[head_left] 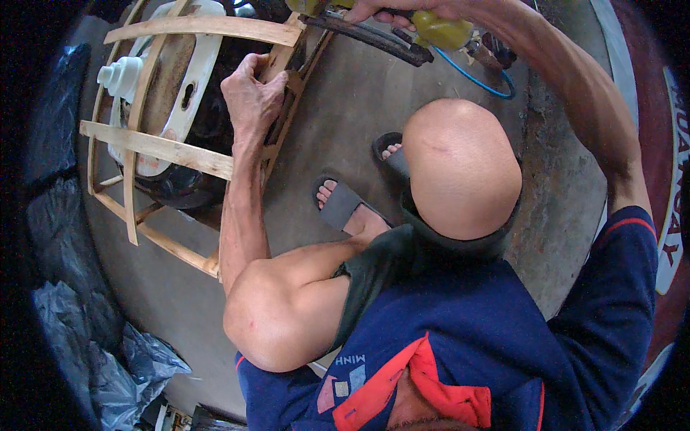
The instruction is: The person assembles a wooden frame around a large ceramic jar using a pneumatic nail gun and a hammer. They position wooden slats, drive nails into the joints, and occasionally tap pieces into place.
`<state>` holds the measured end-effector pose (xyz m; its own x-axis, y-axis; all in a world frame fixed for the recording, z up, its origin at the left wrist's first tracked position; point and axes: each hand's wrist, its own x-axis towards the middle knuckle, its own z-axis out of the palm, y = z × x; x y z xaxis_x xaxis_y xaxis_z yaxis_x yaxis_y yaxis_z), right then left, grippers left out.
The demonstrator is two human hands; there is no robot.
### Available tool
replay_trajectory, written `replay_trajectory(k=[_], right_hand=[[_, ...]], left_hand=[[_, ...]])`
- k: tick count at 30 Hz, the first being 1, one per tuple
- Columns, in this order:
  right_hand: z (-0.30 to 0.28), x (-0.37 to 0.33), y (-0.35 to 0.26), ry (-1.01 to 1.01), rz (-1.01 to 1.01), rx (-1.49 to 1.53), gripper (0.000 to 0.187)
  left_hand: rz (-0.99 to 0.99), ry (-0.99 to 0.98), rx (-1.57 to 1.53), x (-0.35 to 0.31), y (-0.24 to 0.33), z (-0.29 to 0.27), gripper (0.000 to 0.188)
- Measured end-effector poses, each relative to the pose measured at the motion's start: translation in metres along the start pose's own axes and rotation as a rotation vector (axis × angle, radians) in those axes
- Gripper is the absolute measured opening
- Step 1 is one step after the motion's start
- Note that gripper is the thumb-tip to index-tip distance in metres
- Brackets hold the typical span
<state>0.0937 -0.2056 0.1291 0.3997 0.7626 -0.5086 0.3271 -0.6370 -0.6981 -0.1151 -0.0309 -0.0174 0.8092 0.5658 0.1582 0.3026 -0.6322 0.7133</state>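
Note:
My left hand [253, 97] is closed on a short wooden slat [274, 63] at the right side of a wooden slatted crate [162, 149]. Inside the crate is a black, rounded object [180, 190] with a white, slotted plate [201, 68] and a white stepped knob-like part [121, 77]. At the top edge, my right hand [392, 16] grips a yellow air nail gun [442, 30]. Its dark magazine [377, 39] points left toward the crate's upper right corner. The tool's nose is partly cut off by the picture's edge, so contact with the wood cannot be made out.
A blue air hose [467, 80] curls on the concrete floor [330, 115] below the nail gun. Black plastic sheeting [65, 237] lies along the left. My knees and sandalled feet are beside the crate. A dark red panel [650, 43] stands at the far right.

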Motion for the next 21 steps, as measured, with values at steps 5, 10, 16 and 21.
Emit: replay_trajectory(k=[5,10,16,21], right_hand=[[0.012,0.009,0.002,-0.029,-0.031,0.061,0.027],[0.011,0.010,0.008,-0.044,0.021,0.045,0.027],[0.020,-0.015,-0.033,0.030,0.010,-0.101,0.028],[0.012,-0.030,-0.039,-0.025,0.139,-0.059,0.025]], left_hand=[[-0.007,0.016,0.030,-0.005,-0.002,-0.006,0.037],[0.036,0.026,0.033,-0.003,-0.008,0.002,0.038],[-0.009,0.017,0.105,-0.015,-0.007,-0.021,0.045],[0.133,-0.026,0.419,-0.040,-0.002,-0.031,0.055]])
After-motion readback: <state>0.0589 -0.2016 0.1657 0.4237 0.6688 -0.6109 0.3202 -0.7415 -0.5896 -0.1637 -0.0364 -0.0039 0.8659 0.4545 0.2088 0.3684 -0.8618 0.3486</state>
